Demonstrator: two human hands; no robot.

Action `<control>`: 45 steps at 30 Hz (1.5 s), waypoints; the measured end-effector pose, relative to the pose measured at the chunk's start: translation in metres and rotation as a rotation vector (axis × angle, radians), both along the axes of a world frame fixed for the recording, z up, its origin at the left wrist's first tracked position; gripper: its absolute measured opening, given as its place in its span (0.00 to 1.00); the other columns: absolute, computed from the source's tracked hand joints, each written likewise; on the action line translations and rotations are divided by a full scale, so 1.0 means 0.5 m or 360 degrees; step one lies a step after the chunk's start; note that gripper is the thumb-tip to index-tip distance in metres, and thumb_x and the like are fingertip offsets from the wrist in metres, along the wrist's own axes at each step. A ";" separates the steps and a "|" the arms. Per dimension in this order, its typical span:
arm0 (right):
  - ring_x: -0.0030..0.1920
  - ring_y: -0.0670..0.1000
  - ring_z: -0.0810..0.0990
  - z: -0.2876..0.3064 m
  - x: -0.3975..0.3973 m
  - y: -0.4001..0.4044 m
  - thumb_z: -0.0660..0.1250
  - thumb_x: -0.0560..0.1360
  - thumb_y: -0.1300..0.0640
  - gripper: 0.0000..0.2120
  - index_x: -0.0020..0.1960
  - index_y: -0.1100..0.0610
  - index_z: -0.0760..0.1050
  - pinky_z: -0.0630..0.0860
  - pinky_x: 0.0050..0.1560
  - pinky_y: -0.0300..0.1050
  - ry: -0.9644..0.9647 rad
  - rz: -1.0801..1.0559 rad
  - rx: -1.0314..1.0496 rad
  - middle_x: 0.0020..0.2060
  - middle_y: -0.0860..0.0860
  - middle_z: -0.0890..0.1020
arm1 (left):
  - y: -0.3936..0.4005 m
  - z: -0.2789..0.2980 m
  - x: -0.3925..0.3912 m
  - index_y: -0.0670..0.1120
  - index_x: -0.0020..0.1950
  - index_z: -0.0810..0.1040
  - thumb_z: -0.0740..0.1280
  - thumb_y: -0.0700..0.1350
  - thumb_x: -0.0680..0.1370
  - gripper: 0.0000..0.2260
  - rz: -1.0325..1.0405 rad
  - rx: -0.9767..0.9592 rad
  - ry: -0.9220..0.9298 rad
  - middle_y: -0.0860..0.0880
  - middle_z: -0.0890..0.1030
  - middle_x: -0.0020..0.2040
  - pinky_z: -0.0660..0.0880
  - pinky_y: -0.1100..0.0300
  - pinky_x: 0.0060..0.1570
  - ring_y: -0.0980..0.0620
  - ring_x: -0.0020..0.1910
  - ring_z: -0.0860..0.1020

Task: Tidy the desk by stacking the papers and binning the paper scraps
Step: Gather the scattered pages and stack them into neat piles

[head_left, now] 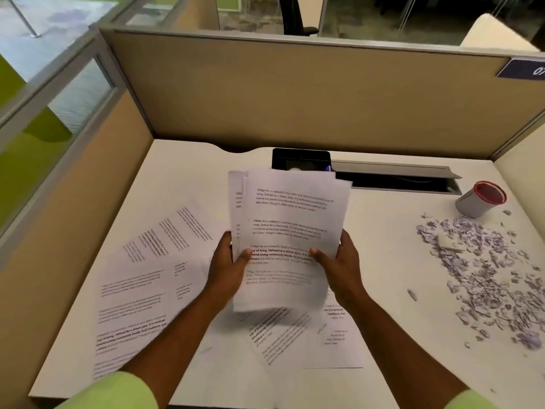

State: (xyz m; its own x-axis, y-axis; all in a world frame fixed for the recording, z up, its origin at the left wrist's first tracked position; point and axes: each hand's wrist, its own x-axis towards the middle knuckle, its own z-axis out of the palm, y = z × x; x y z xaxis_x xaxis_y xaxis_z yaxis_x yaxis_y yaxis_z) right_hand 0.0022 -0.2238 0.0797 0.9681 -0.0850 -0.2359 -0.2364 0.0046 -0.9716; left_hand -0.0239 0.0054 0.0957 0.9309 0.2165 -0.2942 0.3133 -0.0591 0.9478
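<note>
Above the middle of the desk (383,261), a sheaf of printed papers (290,231) is held up off the surface, tilted toward the camera, its sheets not yet squared: at least three separate edges fan out along its left side. Both hands hold it. The left hand (228,265) grips the lower left edge, thumb curled over the front page and fingers hidden behind the sheets. The right hand (339,265) grips the lower right edge the same way, thumb pressed onto the printed text, fingers wrapped behind. Neither hand is spread; each pinches the sheaf between thumb and fingers.

Below the sheaf, loose sheets (312,335) lie on the desk at crossed angles, about three, overlapping one another. To the left more loose pages (147,278) spread out toward the desk's near left corner; they overlap and blur, so I cannot tell their exact number, though at least three show.

Well apart on the right side, a wide scatter of paper scraps (483,276) covers the desk, far too many to count, with one small white block (451,242) lying among them. Just beyond the scraps stands one small grey bin (479,199) with a red rim, tilted. At the back, one open cable tray (395,178) is set into the desk, beside one black box (300,159). Lime-green sleeves (118,391) show at the bottom edge.
</note>
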 end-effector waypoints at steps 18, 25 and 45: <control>0.53 0.48 0.83 0.023 -0.027 0.038 0.69 0.79 0.65 0.18 0.66 0.53 0.73 0.84 0.45 0.42 -0.0237 -0.0210 -0.0189 0.53 0.49 0.82 | -0.048 0.022 -0.011 0.59 0.62 0.65 0.59 0.48 0.83 0.09 0.0025 0.0238 -0.0382 0.56 0.77 0.54 0.80 0.63 0.42 0.56 0.53 0.79; 0.54 0.51 0.84 -0.022 -0.042 0.040 0.70 0.80 0.59 0.15 0.65 0.51 0.75 0.84 0.44 0.40 -0.0102 -0.0120 -0.0256 0.53 0.47 0.83 | -0.037 -0.017 -0.023 0.57 0.70 0.65 0.60 0.51 0.82 0.16 0.0020 0.0230 -0.0226 0.54 0.78 0.57 0.82 0.61 0.42 0.55 0.54 0.80; 0.55 0.57 0.86 0.011 0.017 0.045 0.68 0.79 0.64 0.14 0.63 0.54 0.76 0.85 0.51 0.55 0.0260 -0.0479 0.0974 0.55 0.53 0.87 | 0.001 -0.041 0.018 0.48 0.76 0.59 0.74 0.50 0.72 0.37 0.0437 -0.0412 0.0275 0.45 0.67 0.74 0.69 0.44 0.67 0.44 0.73 0.67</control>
